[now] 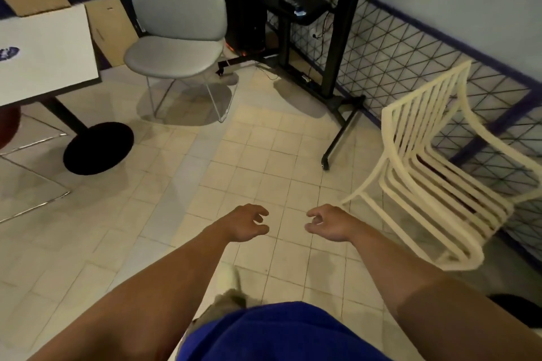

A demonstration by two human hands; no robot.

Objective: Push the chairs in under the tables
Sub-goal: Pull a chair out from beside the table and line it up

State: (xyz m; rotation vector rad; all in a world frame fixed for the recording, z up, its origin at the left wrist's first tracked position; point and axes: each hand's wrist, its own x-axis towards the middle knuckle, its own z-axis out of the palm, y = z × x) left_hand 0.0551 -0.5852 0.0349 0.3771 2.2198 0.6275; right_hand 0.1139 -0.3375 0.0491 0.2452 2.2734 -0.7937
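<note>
A grey padded chair (176,38) on thin wire legs stands ahead, just right of the white table (47,58), which rests on a black round base (98,148). The chair is outside the table's edge. A cream slatted plastic chair (434,173) stands at the right by the mesh fence. My left hand (247,223) and my right hand (327,223) hang over the tiled floor in the middle, fingers loosely curled and apart, holding nothing. Neither hand touches a chair.
A black wheeled stand (337,91) with a shelf and cables stands behind, between the two chairs. A wire mesh fence (425,56) lines the right wall. Cardboard boxes (114,29) sit behind the table. Open tiled floor lies between me and the grey chair.
</note>
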